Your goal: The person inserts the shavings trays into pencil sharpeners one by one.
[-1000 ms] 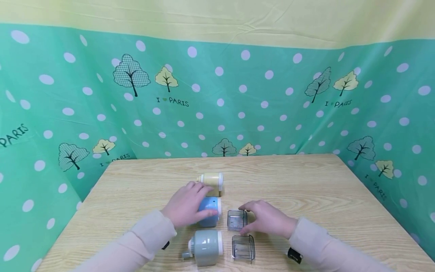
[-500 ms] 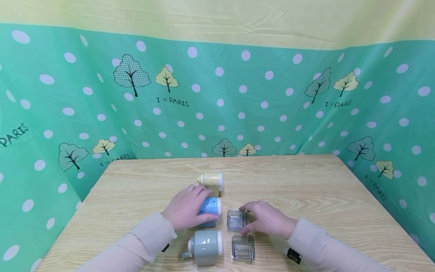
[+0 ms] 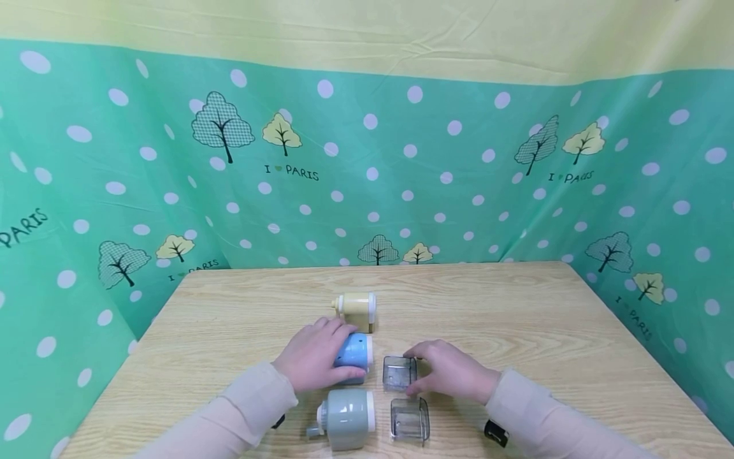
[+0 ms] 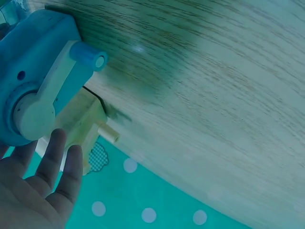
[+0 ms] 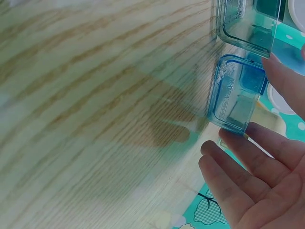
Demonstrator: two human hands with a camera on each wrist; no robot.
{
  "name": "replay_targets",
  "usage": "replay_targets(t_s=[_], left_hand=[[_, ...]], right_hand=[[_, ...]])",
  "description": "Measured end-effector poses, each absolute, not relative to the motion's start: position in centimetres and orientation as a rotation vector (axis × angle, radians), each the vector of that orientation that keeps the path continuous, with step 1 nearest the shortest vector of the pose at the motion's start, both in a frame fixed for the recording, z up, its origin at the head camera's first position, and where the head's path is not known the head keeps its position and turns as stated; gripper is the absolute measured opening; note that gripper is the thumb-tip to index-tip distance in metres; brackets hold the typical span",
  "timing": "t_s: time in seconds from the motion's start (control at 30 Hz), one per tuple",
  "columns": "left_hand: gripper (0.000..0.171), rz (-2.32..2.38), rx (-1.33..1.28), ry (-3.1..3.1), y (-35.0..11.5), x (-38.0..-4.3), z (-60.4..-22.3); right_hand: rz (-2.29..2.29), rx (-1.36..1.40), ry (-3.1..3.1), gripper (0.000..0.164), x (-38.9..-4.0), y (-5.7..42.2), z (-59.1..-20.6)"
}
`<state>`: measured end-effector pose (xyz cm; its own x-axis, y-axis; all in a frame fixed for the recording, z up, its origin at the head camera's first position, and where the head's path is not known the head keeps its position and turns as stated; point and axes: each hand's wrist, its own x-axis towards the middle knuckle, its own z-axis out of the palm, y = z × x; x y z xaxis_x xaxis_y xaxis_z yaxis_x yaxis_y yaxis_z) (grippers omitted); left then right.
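My left hand grips a blue hand-crank pencil sharpener, thumb along its near side and fingers over its far side. In the left wrist view the sharpener's pale crank arm ends in a blue knob. To the right, my right hand holds a clear, smoky shavings drawer between thumb and fingertips, a small gap from the sharpener. The right wrist view shows the thumb at one side of this drawer and fingertips at the other.
A grey-green sharpener lies nearer, with a second clear drawer to its right. Behind the blue one stands a yellow sharpener. All are on a wood-grain table, with a patterned green curtain around its back and sides.
The left hand has shifted down slightly on the blue sharpener, which has tilted or turned a little under it. The right hand and its drawer stay almost still.
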<state>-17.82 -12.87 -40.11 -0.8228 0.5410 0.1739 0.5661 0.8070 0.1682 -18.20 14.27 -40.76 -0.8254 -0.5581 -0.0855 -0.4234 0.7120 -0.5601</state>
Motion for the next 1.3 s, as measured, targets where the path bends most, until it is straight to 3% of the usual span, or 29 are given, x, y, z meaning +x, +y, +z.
replay_targets(t_s=[0.77, 1.3], left_hand=[[0.094, -0.422, -0.84, -2.958, -12.1, -18.3, -40.8], [0.087, -0.432, -0.797, -2.992, -11.3, -18.6, -41.3]], right_hand=[[-0.77, -0.75, 2.672, 0.067, -18.3, 14.2, -40.9], [-0.753, -0.749, 2.683, 0.068, -18.6, 14.4, -41.2]])
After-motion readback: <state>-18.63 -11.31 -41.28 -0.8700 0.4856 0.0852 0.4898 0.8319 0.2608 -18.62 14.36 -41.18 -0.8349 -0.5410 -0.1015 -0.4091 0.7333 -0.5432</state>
